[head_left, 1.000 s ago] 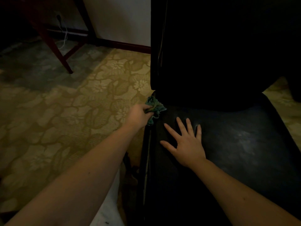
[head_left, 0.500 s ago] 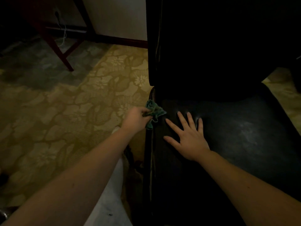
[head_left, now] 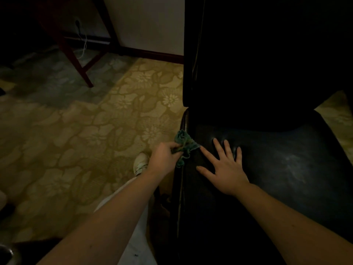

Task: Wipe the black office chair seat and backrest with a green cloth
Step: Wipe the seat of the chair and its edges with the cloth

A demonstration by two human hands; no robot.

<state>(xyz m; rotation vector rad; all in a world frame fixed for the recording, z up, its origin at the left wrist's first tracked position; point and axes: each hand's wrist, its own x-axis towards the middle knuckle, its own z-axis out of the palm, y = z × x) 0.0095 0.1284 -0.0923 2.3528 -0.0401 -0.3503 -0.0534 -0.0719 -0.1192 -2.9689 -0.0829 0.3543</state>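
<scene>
Green cloth (head_left: 184,145), bunched in the closed left hand (head_left: 165,156) at the seat's (head_left: 286,169) left edge mid-frame, could slip onto the carpet (head_left: 76,140), while the open right hand (head_left: 223,169) lies flat beside it.

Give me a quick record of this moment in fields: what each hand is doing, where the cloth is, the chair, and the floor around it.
left hand: left hand closed around the green cloth, at the left edge of the seat
right hand: right hand open, fingers spread, palm flat on the seat
cloth: bunched, against the seat's left rim near the backrest
seat: black seat, pale dusty smears on its right part
backrest: black backrest, upright, very dark
floor: floral carpet, a white shoe below the left hand
</scene>
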